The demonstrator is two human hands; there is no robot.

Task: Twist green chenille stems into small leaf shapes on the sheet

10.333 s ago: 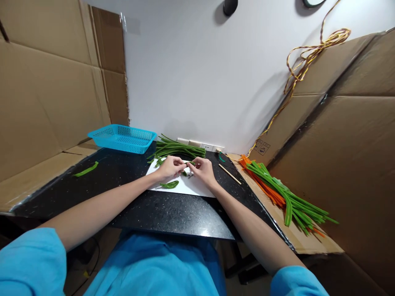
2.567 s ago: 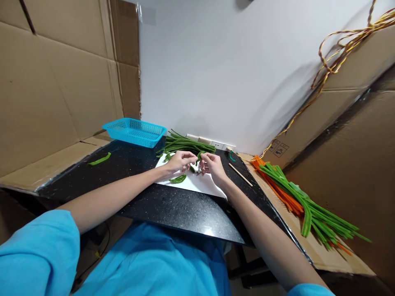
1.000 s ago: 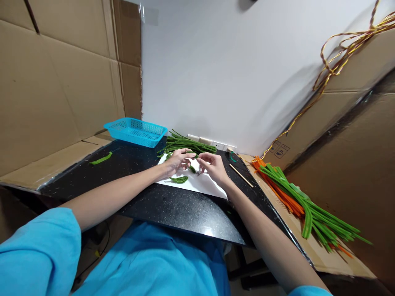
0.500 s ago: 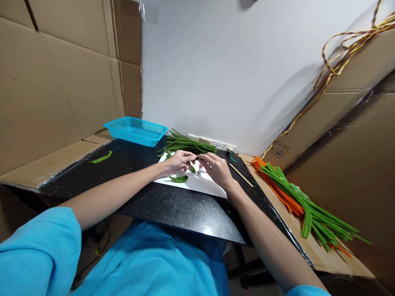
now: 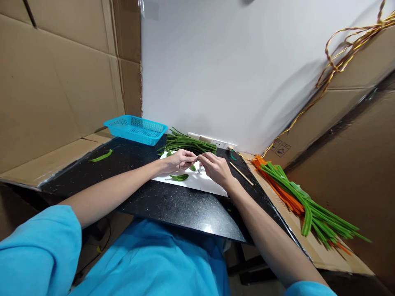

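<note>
My left hand and my right hand meet fingertip to fingertip above a white sheet on the black counter. Both pinch a thin green pipe cleaner piece between them. Beneath the hands, a small folded green piece lies on the sheet. A leaf-shaped green piece rests on the sheet just in front of my left hand. Behind the hands lies a bundle of dark green pipe cleaners.
A blue plastic basket stands at the counter's back left. One bright green piece lies on the counter's left. A wooden stick lies right of the sheet. Green and orange pipe cleaners are piled on cardboard at right. Cardboard walls stand on both sides.
My hands have stayed together over the sheet, with the fingertips drawing closer and working the green piece. The view has shifted slightly; the other things have not moved.
</note>
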